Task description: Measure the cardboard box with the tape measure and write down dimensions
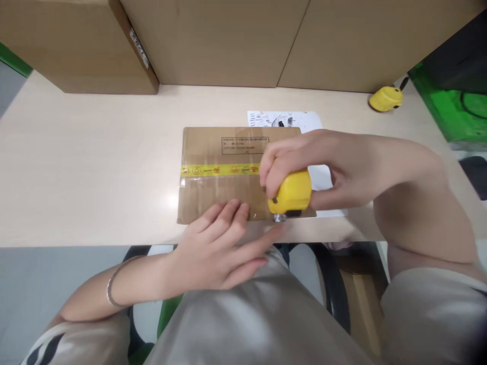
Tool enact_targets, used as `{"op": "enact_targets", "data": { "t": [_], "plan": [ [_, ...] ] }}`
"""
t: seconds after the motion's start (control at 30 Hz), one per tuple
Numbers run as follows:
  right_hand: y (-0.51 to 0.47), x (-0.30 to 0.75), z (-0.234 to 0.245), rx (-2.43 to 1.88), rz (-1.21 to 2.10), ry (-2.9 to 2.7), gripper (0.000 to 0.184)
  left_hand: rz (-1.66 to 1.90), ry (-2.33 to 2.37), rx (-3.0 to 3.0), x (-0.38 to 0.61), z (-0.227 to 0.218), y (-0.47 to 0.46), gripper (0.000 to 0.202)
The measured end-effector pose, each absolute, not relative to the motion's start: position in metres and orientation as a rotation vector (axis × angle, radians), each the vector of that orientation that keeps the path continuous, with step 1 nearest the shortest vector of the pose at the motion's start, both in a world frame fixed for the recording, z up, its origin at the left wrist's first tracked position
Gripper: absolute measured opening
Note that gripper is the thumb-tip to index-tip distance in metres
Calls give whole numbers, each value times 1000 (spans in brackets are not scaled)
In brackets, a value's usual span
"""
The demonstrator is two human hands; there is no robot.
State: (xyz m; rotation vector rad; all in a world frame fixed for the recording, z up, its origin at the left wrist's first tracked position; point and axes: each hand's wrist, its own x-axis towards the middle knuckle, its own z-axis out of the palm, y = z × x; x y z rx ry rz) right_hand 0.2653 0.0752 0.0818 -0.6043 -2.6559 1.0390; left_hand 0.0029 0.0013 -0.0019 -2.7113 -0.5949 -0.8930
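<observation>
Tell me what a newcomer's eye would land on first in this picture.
Probably the rounded yellow device, apparently a tape measure, gripped in the right hand over the right part of a flat brown cardboard box. Next comes the bright yellow, red-printed adhesive strip across that box, with the left hand at its near edge. A similar yellow device sits at the table's far right.

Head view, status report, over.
Right hand gripping yellow tape measure at cardboard box's near edge. Left hand touching box. Printed sheet partly covered; nothing visibly blocking.
</observation>
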Motion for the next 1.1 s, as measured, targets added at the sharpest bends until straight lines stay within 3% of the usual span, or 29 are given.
{"op": "enact_targets", "data": {
  "t": [0.23, 0.37, 0.53, 0.7, 0.93, 1.03, 1.1],
  "plan": [
    [145, 280, 91, -777, 1202, -2456, 30, -874, -609, -2765, 11, 3, 6, 44],
    [189, 290, 77, -879, 1354, -2234, 41, -887, -622, -2771, 11, 3, 6, 44],
    [209, 292, 61, -932, 1396, -2164, 40, -903, -620, -2790, 11, 4, 7, 44],
    [180, 289, 79, -794, 1250, -2321, 37, -892, -598, -2775, 9, 3, 9, 43],
    [67, 273, 81, -689, 1020, -2604, 36, -982, -586, -2846, 2, 7, 7, 17],
    [41, 287, 77, -938, 925, -2432, 35, -1170, -673, -3012, -9, 12, 14, 26],
    [37, 301, 73, -1211, 883, -2126, 32, -1505, -922, -2973, -21, 12, 28, 28]
  ]
}}
